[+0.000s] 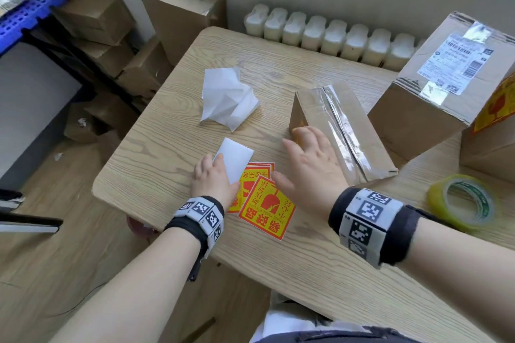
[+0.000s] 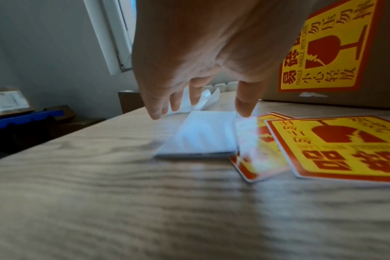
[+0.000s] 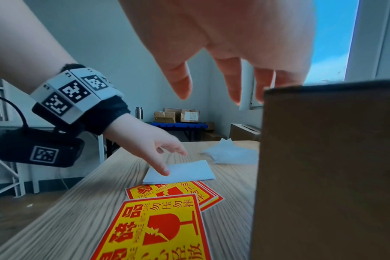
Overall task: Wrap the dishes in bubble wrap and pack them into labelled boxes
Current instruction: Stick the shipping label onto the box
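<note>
Head view shows the left hand (image 1: 213, 181) with straight, relaxed fingers (image 2: 155, 112) resting on a white backing sheet (image 1: 235, 163), which overlaps the stack of fragile labels (image 1: 266, 205) just right of those fingers. Right hand (image 1: 309, 166) is spread open, gripping nothing, its fingertips at the near end of the taped small box (image 1: 340, 128); that box's long axis runs away from the fingers toward the radiator. Likely the next label goes on this box, and the right hand is nearer both. Crumpled backing paper (image 1: 230, 99) lies beyond the left fingers, a tape roll (image 1: 464, 202) and larger labelled boxes (image 1: 434, 78) right of the right hand; nothing blocks the table (image 1: 156, 170).
</note>
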Available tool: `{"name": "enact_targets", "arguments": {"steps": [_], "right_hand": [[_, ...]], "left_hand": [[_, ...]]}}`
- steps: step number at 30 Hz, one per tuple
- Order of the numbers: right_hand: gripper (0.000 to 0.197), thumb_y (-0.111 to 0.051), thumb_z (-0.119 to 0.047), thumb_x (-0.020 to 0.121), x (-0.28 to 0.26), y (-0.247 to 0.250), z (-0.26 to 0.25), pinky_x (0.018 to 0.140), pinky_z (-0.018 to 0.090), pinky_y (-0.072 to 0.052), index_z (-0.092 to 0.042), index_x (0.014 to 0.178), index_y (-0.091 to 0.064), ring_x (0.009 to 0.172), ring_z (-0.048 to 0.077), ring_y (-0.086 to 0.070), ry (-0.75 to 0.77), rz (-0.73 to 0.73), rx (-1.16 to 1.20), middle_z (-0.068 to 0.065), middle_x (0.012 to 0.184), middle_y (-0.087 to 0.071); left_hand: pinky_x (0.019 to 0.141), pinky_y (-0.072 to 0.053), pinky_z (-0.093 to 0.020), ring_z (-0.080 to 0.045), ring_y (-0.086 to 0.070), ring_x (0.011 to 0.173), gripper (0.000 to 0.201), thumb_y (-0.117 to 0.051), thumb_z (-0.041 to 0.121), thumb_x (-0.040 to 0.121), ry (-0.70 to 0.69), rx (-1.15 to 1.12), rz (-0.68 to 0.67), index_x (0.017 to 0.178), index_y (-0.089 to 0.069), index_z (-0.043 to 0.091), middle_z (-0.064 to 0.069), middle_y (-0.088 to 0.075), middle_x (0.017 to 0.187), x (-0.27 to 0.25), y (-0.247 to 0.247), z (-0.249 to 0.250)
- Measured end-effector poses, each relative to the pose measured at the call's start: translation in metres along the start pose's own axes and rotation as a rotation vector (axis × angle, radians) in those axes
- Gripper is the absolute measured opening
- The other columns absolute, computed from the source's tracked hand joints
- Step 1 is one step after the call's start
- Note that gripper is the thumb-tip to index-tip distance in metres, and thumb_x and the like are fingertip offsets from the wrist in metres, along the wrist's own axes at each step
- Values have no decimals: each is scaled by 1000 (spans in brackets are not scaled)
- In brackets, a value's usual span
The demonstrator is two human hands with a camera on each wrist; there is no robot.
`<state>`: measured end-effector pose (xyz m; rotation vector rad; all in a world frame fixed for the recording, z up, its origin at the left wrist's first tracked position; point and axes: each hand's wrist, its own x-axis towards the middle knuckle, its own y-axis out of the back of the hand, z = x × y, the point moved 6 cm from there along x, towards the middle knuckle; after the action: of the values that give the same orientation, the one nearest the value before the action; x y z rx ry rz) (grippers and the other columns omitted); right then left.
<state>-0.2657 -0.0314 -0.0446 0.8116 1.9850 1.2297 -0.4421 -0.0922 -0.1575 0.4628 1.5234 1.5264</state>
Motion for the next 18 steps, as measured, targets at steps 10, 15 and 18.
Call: {"name": "enact_targets", "arguments": {"steps": [10, 15, 18], "right_hand": [[50, -48, -47, 90, 15, -19, -14, 112, 30, -16, -13, 126, -54, 134, 22, -23, 37, -49, 19, 5, 140, -37], [47, -46, -46, 92, 17, -23, -17, 108, 28, -21, -15, 127, -54, 130, 20, -29, 36, -87, 25, 2, 137, -41], [46, -46, -45, 92, 17, -24, -17, 108, 31, -27, -15, 126, -56, 127, 21, -33, 41, -104, 27, 2, 134, -45]], "left_hand": [[100, -36, -33, -27, -35, 131, 54, -56, 34, 90, -50, 218, -93, 131, -36, 4, -17, -41, 135, 11, -13, 2], [82, -42, -38, -33, -56, 111, 30, -39, 21, 96, -69, 172, -39, 119, -44, 2, -18, -60, 116, 6, 4, 6], [64, -38, -36, -37, -63, 92, 25, -37, 16, 97, -15, 35, 66, 118, -39, 3, -19, -66, 102, 8, 27, -4]]}}
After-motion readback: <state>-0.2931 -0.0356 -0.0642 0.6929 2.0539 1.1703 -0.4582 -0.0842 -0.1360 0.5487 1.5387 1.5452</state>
